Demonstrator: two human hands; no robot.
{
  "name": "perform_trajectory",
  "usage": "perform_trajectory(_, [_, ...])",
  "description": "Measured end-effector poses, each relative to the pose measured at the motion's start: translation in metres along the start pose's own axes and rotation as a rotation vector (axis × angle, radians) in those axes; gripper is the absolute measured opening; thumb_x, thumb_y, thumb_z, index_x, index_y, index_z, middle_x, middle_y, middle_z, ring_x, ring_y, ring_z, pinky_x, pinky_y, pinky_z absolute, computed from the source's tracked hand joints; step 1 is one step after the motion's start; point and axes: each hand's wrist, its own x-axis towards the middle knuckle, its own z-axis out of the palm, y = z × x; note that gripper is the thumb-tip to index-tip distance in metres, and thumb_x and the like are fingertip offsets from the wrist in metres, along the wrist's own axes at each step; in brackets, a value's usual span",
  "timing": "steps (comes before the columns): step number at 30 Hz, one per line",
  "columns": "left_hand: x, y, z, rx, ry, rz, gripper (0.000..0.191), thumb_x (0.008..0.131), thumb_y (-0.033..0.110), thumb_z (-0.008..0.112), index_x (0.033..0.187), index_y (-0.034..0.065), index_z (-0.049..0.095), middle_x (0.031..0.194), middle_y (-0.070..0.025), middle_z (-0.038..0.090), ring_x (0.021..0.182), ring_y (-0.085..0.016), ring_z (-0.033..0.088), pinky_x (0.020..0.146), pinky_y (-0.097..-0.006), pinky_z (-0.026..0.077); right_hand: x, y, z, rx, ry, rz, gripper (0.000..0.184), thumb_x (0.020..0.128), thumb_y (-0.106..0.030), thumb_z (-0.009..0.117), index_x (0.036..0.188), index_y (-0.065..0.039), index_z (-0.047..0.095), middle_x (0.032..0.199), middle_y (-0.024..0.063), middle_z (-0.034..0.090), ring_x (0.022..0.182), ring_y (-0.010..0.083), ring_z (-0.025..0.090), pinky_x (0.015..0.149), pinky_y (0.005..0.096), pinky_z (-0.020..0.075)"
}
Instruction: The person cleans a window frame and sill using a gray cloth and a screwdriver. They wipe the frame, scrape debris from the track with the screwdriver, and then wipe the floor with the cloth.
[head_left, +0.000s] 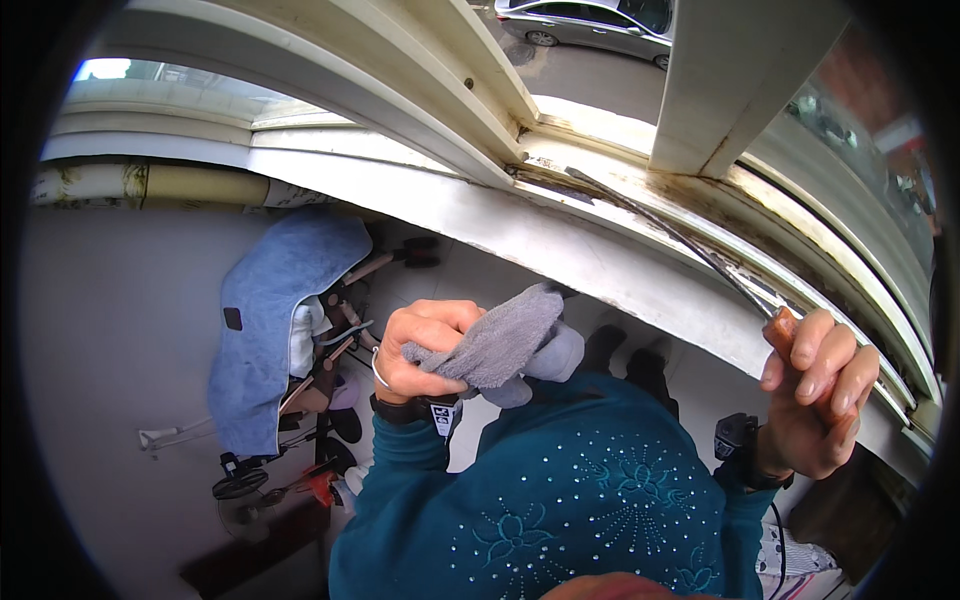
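In my left hand (420, 345) is a bunched grey cloth (495, 341), its folds hanging away from my fingers over the floor. My right hand (817, 397) grips the orange-brown handle of a long, thin metal tool (667, 229), perhaps a screwdriver. The shaft slants up and left over the sliding-window track (637, 202). Its tip lies at the track near the foot of the white window frame (465, 105); whether it touches is hard to tell. Brown and black dirt marks the track and its corners.
A white sill (480, 217) runs across before me. At left, a blue cloth (281, 300) covers a rack-like object, with a black fan-like item (240, 484) below. Rolled material (202, 187) lies along the wall. A silver car (592, 28) stands outside.
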Motion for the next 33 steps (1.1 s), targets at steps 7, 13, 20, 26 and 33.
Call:
perform_trajectory(7, [0.003, -0.011, 0.002, 0.014, -0.004, -0.037, 0.017, 0.064, 0.001, 0.075, 0.077, -0.0032, 0.066, 0.081, -0.0219, 0.064, 0.066, -0.033, 0.061, 0.065, -0.0445, 0.050, 0.011, -0.002, -0.029, -0.028, -0.039, 0.115, 0.026, 0.097, -0.039, 0.060, 0.090, -0.016, 0.048, 0.084, 0.0070, 0.060, 0.092, 0.0220, 0.059, 0.078, 0.0386, 0.0593])
perform_trajectory(13, [0.008, -0.013, 0.005, 0.020, 0.002, -0.092, 0.018, 0.064, 0.002, 0.074, 0.079, -0.0033, 0.066, 0.083, -0.0223, 0.064, 0.067, -0.033, 0.063, 0.066, -0.0443, 0.050, 0.025, 0.013, -0.017, 0.074, 0.061, 0.186, 0.027, 0.093, -0.035, 0.064, 0.088, -0.014, 0.048, 0.082, 0.0105, 0.061, 0.089, 0.0254, 0.060, 0.084, 0.0422, 0.0536])
perform_trajectory(20, [0.012, -0.011, 0.004, 0.036, -0.011, -0.086, 0.017, 0.066, 0.003, 0.074, 0.080, -0.0028, 0.066, 0.085, -0.0223, 0.064, 0.068, -0.032, 0.063, 0.067, -0.0450, 0.050, 0.038, 0.064, 0.021, 0.193, 0.115, 0.122, 0.018, 0.087, -0.021, 0.063, 0.087, -0.009, 0.049, 0.081, 0.0174, 0.064, 0.089, 0.0303, 0.062, 0.091, 0.0491, 0.0480])
perform_trajectory(26, [0.016, -0.010, 0.007, 0.043, -0.035, -0.095, 0.018, 0.068, 0.005, 0.076, 0.082, -0.0028, 0.066, 0.084, -0.0221, 0.064, 0.067, -0.031, 0.061, 0.065, -0.0445, 0.049, 0.032, 0.041, -0.001, 0.188, 0.099, 0.083, 0.029, 0.092, -0.038, 0.064, 0.089, -0.014, 0.047, 0.082, 0.0120, 0.060, 0.090, 0.0285, 0.059, 0.084, 0.0438, 0.0533])
perform_trajectory(33, [0.023, -0.013, 0.011, 0.065, -0.040, -0.097, 0.017, 0.069, 0.005, 0.076, 0.080, -0.0026, 0.065, 0.082, -0.0217, 0.064, 0.067, -0.031, 0.061, 0.065, -0.0433, 0.048, 0.029, 0.049, -0.001, 0.170, 0.097, 0.095, 0.022, 0.090, -0.028, 0.064, 0.090, -0.011, 0.050, 0.080, 0.0156, 0.062, 0.090, 0.0315, 0.061, 0.085, 0.0461, 0.0531])
